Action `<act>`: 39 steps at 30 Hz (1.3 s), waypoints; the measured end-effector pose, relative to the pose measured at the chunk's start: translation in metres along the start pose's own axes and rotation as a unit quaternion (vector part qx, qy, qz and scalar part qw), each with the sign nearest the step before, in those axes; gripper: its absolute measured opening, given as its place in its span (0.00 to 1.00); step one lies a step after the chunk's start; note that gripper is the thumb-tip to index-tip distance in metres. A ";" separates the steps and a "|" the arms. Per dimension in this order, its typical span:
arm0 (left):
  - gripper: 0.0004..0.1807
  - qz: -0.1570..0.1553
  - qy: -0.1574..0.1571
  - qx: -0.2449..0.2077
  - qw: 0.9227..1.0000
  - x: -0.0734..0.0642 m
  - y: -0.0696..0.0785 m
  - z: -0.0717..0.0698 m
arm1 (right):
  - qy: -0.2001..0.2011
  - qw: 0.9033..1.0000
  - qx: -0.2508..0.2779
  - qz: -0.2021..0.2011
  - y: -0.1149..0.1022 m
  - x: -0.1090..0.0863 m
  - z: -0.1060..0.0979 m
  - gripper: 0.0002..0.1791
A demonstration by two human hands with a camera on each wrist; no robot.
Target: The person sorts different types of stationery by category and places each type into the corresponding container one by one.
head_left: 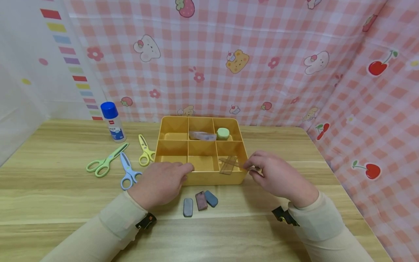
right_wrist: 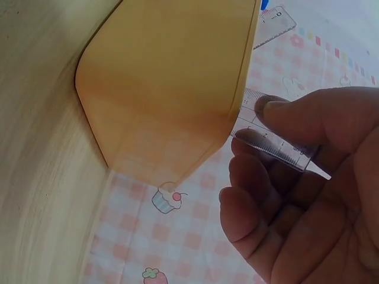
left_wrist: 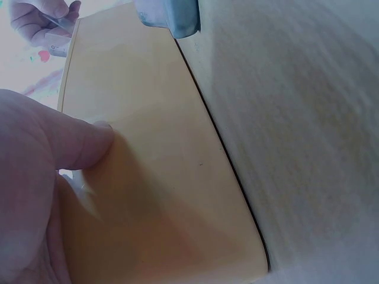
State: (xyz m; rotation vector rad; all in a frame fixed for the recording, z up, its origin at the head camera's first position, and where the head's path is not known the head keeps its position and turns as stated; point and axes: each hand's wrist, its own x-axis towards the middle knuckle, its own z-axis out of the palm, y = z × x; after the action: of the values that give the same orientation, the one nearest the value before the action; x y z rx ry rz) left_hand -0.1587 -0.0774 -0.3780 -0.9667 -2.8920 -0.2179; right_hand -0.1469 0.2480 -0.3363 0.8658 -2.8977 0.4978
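Note:
A yellow six-compartment organizer box point(head_left: 214, 178) sits on the table. My left hand point(head_left: 160, 182) grips its near rim at the left, with the thumb point(left_wrist: 89, 145) against the outer wall in the left wrist view and the fingers mostly hidden. At the box's right edge, my right hand point(head_left: 275, 176) pinches a clear ruler point(right_wrist: 275, 145) between thumb and fingers. That ruler reaches over the rim into the front right compartment. Another clear ruler point(head_left: 228, 166) leans in the same compartment, its end point(right_wrist: 277, 25) rising above the rim in the right wrist view.
In the back compartments are a clear-wrapped item point(head_left: 203, 136) and a pale green rounded object point(head_left: 223, 133). Green point(head_left: 105, 162), blue point(head_left: 128, 173) and yellow scissors point(head_left: 145, 150) lie left, near a blue-capped glue bottle point(head_left: 113, 122). Several small flat blocks point(head_left: 188, 207) lie in front.

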 end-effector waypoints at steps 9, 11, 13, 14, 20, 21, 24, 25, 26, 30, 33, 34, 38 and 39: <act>0.05 0.004 0.005 -0.004 1.000 0.000 -0.001 0.001 | -0.002 1.000 -0.002 -0.009 0.000 0.000 0.003 0.10; 0.05 0.005 0.006 -0.004 1.000 0.000 -0.001 0.001 | -0.001 1.000 -0.004 -0.013 0.000 0.000 0.003 0.10; 0.05 0.005 0.007 -0.003 1.000 0.001 -0.001 0.001 | -0.001 1.000 -0.007 -0.015 0.000 0.000 0.003 0.10; 0.05 0.004 0.008 -0.002 1.000 0.001 -0.001 0.001 | -0.001 1.000 -0.008 -0.016 0.000 0.001 0.004 0.10; 0.05 0.003 0.007 -0.002 1.000 0.001 -0.001 0.001 | -0.002 1.000 -0.011 -0.021 0.000 0.001 0.005 0.10; 0.05 0.003 0.006 -0.002 1.000 0.001 -0.001 0.001 | -0.001 1.000 -0.011 -0.023 -0.001 0.001 0.005 0.10; 0.05 0.003 0.004 0.000 1.000 0.000 -0.001 0.001 | -0.001 1.000 -0.009 -0.025 -0.001 0.001 0.005 0.10; 0.05 0.003 0.004 0.000 1.000 0.000 -0.001 0.001 | -0.003 1.000 -0.007 -0.024 -0.002 0.001 0.005 0.10; 0.05 0.003 0.003 0.001 1.000 0.000 -0.001 0.001 | -0.004 1.000 -0.005 -0.022 -0.002 0.002 0.005 0.10; 0.06 0.002 0.003 0.002 1.000 0.001 -0.001 0.002 | -0.012 1.000 0.005 -0.017 -0.003 0.002 0.005 0.09; 0.06 0.001 0.002 0.000 1.000 0.001 -0.001 0.001 | -0.014 1.000 0.009 -0.022 -0.005 0.002 0.004 0.09; 0.06 0.001 0.002 0.000 1.000 0.001 -0.001 0.001 | -0.013 1.000 0.008 -0.024 -0.005 0.002 0.004 0.09; 0.06 0.000 0.001 -0.001 1.000 0.001 -0.001 0.001 | -0.015 1.000 0.005 -0.024 -0.006 0.002 0.004 0.09; 0.06 0.000 0.001 0.000 1.000 0.002 -0.001 0.002 | -0.016 1.000 0.004 -0.022 -0.006 0.002 0.004 0.09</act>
State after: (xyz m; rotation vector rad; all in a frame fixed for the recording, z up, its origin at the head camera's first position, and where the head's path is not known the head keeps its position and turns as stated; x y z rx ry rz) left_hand -0.1605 -0.0770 -0.3795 -0.9660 -2.8898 -0.2199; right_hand -0.1453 0.2411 -0.3382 0.9458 -2.9003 0.4978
